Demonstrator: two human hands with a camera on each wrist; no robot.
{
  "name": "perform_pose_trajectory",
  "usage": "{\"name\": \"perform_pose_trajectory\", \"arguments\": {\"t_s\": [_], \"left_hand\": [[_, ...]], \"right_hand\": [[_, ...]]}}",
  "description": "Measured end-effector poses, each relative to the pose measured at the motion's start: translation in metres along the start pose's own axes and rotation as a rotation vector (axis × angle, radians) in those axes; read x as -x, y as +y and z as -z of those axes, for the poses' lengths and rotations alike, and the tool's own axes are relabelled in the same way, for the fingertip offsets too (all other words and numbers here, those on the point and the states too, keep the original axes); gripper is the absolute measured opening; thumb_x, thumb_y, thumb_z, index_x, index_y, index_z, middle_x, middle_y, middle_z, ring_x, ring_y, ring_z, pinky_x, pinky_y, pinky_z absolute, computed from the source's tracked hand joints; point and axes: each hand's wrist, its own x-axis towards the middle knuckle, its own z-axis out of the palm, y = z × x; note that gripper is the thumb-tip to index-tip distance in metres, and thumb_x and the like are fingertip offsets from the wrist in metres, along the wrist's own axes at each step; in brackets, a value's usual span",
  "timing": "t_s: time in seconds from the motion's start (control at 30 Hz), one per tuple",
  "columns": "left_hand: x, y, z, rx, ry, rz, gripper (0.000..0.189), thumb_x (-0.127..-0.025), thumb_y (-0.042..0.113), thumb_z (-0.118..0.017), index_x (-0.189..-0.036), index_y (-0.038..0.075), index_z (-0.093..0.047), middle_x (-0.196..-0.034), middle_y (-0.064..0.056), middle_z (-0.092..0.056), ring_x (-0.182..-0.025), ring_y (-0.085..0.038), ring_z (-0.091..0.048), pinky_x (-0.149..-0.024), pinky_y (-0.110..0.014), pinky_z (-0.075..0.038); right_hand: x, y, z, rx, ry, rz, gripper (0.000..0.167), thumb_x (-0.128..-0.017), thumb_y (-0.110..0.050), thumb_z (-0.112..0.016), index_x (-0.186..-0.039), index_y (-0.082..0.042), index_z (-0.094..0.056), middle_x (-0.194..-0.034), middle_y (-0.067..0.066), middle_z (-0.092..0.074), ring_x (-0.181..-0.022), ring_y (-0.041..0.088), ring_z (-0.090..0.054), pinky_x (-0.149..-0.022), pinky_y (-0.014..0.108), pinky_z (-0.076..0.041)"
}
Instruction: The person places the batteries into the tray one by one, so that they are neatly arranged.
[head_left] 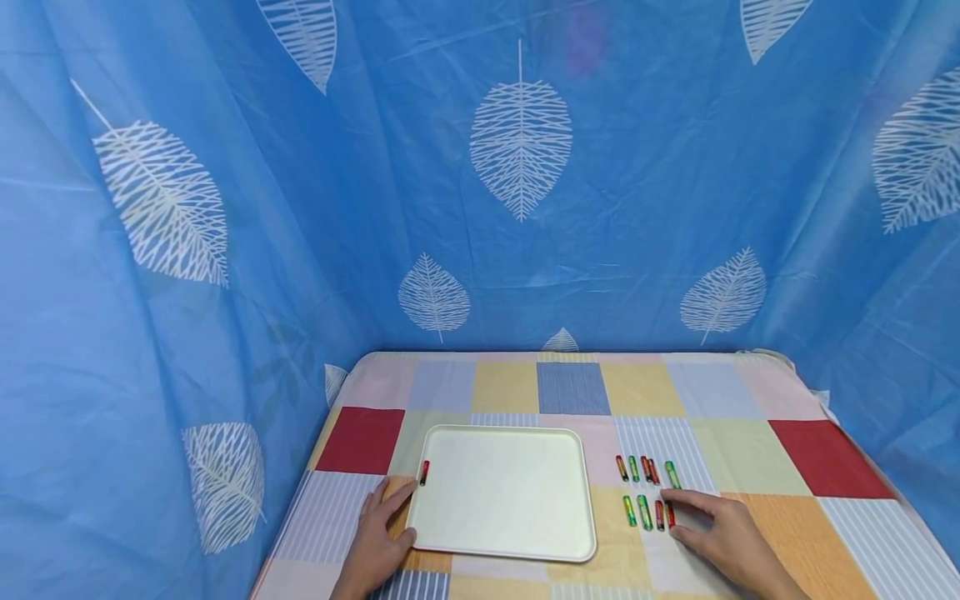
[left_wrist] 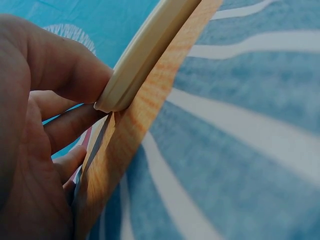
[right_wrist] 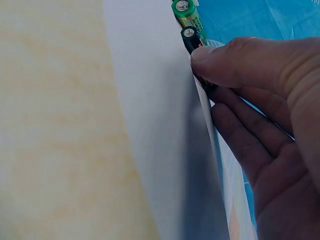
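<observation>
Pinching a red battery [head_left: 671, 514] in the right hand [head_left: 722, 531]; touching the tray [head_left: 510, 492], just right of the left hand [head_left: 377, 535], with fingers spread. Could knock the green battery [head_left: 672, 474] just beyond the right hand by lifting askew, or skid the tray by pushing.

Dark battery [right_wrist: 188, 40] — partly behind the right grip [right_wrist: 267, 162]

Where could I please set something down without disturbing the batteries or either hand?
Most of the tray is bare, right of the lone red battery. The tablecloth is also free between the tray's far edge and the blue curtain. It is crowded around the battery rows by the right hand, and near the left hand.
</observation>
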Motion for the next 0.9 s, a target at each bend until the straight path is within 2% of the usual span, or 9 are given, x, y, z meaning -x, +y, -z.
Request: {"name": "perform_pose_trajectory", "arguments": {"t_s": [0.13, 0.27, 0.4, 0.53, 0.63, 0.67, 0.77, 0.9], "left_hand": [[0.002, 0.0, 0.0, 0.004, -0.001, 0.001, 0.072, -0.08, 0.003, -0.077, -0.151, 0.017, -0.068, -0.169, -0.034, -0.039, -0.16, -0.059, -0.025, -0.125, -0.085, -0.016], [0.003, 0.001, 0.0, 0.005, 0.002, 0.002, 0.073, -0.08, 0.002, -0.077, -0.151, 0.017, -0.068, -0.169, -0.034, -0.04, -0.16, -0.059, -0.025, -0.125, -0.085, -0.016], [0.004, 0.001, 0.0, 0.006, 0.009, 0.001, 0.072, -0.081, 0.003, -0.077, -0.15, 0.017, -0.068, -0.169, -0.034, -0.038, -0.16, -0.059, -0.025, -0.126, -0.085, -0.016], [0.003, 0.0, 0.0, 0.011, 0.012, -0.005, 0.072, -0.08, 0.002, -0.076, -0.15, 0.016, -0.068, -0.169, -0.034, -0.038, -0.16, -0.059, -0.025, -0.126, -0.085, -0.016], [0.003, 0.001, -0.001, 0.014, 0.009, -0.002, 0.072, -0.08, 0.002, -0.077, -0.15, 0.016, -0.068, -0.169, -0.035, -0.038, -0.16, -0.06, -0.025, -0.125, -0.085, -0.016], [0.003, 0.001, -0.001, 0.015, 0.007, 0.001, 0.072, -0.081, 0.002, -0.077, -0.15, 0.016, -0.068, -0.169, -0.035, -0.037, -0.16, -0.06, -0.025, -0.125, -0.085, -0.016], [0.004, 0.002, -0.001, 0.016, 0.007, 0.011, 0.072, -0.081, 0.002, -0.077, -0.15, 0.016, -0.068, -0.17, -0.035, -0.037, -0.16, -0.06, -0.024, -0.125, -0.085, -0.016], [0.004, 0.003, -0.001, 0.019, 0.007, 0.016, 0.072, -0.081, 0.001, -0.078, -0.151, 0.017, -0.068, -0.17, -0.034, -0.037, -0.16, -0.06, -0.024, -0.126, -0.085, -0.015]], "right_hand": [[0.001, 0.001, 0.002, -0.032, -0.03, -0.047, 0.048, -0.082, -0.022, -0.095, -0.128, -0.019, -0.082, -0.128, 0.006, -0.079, -0.117, 0.024, -0.072, -0.092, 0.032, -0.062], [0.003, 0.0, 0.004, -0.069, -0.052, -0.085, 0.05, -0.083, -0.022, -0.094, -0.131, -0.017, -0.081, -0.13, 0.008, -0.078, -0.119, 0.026, -0.07, -0.092, 0.028, -0.061], [0.003, -0.002, 0.009, -0.084, -0.043, -0.084, 0.051, -0.084, -0.019, -0.093, -0.133, -0.015, -0.08, -0.13, 0.008, -0.078, -0.118, 0.025, -0.071, -0.09, 0.023, -0.06], [0.002, -0.005, 0.012, -0.112, -0.04, -0.075, 0.051, -0.086, -0.016, -0.092, -0.135, -0.011, -0.079, -0.131, 0.011, -0.078, -0.118, 0.027, -0.073, -0.093, 0.028, -0.065], [0.0, -0.008, 0.013, -0.129, -0.033, -0.065, 0.051, -0.086, -0.015, -0.092, -0.135, -0.01, -0.078, -0.131, 0.012, -0.078, -0.118, 0.028, -0.074, -0.092, 0.027, -0.065], [0.0, -0.01, 0.012, -0.128, -0.025, -0.066, 0.052, -0.085, -0.015, -0.093, -0.135, -0.011, -0.079, -0.13, 0.011, -0.079, -0.117, 0.028, -0.075, -0.091, 0.025, -0.065], [-0.002, -0.014, 0.011, -0.13, -0.009, -0.056, 0.052, -0.084, -0.015, -0.094, -0.134, -0.012, -0.079, -0.128, 0.01, -0.079, -0.117, 0.029, -0.075, -0.091, 0.029, -0.066], [-0.004, -0.02, 0.009, -0.148, 0.024, -0.032, 0.05, -0.082, -0.016, -0.095, -0.13, -0.014, -0.081, -0.125, 0.006, -0.081, -0.115, 0.023, -0.077, -0.091, 0.031, -0.067]]}}
